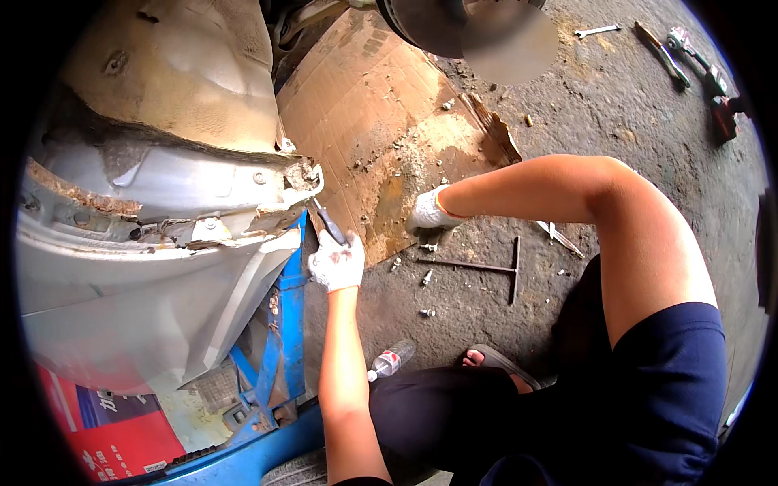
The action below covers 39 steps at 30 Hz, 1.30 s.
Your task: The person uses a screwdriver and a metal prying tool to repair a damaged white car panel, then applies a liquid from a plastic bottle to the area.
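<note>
My left hand [337, 262], in a dirty white knit glove, is closed around the dark handle of a screwdriver [331, 224]. The screwdriver points up and left, its front end at the torn, rusty corner [301, 175] of a silver car body panel [146, 283]. My right hand [429, 211], gloved the same way, is low over the dirt-strewn cardboard [365, 105] near its right edge. Its fingers point down and are mostly hidden, so I cannot see whether it grips anything.
A T-handle wrench [514, 271], several bolts [427, 278] and a plastic bottle [392, 360] lie on the rough ground. A blue metal stand [292, 324] is under the panel. Farther right are a spanner [598, 31] and a red-and-black power tool [720, 113]. A brake disc [429, 24] overhangs the cardboard.
</note>
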### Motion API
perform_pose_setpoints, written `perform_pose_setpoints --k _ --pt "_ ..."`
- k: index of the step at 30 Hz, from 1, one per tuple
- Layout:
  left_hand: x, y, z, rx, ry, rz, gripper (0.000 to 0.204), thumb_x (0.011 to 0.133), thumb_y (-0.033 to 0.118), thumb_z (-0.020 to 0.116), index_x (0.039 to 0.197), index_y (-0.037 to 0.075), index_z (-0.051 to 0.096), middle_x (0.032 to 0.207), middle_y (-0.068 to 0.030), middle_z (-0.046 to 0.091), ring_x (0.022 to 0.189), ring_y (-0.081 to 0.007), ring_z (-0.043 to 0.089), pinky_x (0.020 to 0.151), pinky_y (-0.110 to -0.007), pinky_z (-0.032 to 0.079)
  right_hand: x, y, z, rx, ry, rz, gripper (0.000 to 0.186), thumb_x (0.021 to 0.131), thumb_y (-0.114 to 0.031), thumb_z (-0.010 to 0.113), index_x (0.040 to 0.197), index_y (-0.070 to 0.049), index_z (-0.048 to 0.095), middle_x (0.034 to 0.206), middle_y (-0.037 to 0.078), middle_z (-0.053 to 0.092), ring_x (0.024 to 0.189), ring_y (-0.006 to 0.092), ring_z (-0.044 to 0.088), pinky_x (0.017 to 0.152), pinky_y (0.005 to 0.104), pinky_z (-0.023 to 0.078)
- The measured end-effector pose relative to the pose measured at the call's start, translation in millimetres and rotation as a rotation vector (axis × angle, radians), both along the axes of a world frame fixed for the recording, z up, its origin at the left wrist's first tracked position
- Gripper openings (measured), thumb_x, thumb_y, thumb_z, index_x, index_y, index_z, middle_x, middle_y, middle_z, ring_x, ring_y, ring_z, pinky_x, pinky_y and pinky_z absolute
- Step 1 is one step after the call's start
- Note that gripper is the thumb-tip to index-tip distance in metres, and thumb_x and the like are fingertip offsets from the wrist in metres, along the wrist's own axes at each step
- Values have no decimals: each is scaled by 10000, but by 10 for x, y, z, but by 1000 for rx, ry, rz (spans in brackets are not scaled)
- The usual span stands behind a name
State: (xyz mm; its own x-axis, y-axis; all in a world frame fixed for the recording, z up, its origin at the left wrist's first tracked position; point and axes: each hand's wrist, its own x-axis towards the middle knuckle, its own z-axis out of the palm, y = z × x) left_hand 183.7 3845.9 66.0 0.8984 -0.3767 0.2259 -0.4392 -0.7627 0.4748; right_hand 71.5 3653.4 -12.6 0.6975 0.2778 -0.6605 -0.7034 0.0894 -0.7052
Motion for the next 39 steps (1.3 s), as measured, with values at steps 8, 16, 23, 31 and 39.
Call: perform_pose_setpoints --k 8,16,23,31,39 --pt "-41 -9 104 -1613 1550 -409 332 678 181 623 952 7 693 466 36 326 471 -121 282 634 -293 312 18 58 -110 76 11 -70 188 937 -209 565 899 -67 682 854 83 726 746 199 694 682 406 579" --pt "88 144 130 -896 1019 -152 339 795 257 589 1025 13 641 500 41 395 439 -141 340 660 -362 389 11 106 56 45 -40 -79 117 887 -174 592 810 -91 624 729 71 674 632 195 656 599 385 550" --pt "-34 -120 137 -1623 1553 -281 299 795 256 604 978 22 634 498 64 290 460 -112 278 644 -314 338 20 62 -68 62 -8 -112 184 946 -219 576 883 -63 651 823 85 704 702 205 678 622 395 565" --pt "33 6 123 -1463 1217 107 237 1026 266 587 891 76 540 653 12 399 594 -101 437 575 -235 456 307 -61 333 -71 -282 -159 330 989 -288 539 1079 -2 677 981 113 742 778 194 722 700 339 617" --pt "35 -14 202 -1770 1705 -171 275 988 257 619 868 26 528 712 -37 508 637 -128 530 638 -277 527 987 307 672 634 -615 -167 273 1007 -248 569 1133 -23 658 1221 108 675 992 174 636 854 359 541"
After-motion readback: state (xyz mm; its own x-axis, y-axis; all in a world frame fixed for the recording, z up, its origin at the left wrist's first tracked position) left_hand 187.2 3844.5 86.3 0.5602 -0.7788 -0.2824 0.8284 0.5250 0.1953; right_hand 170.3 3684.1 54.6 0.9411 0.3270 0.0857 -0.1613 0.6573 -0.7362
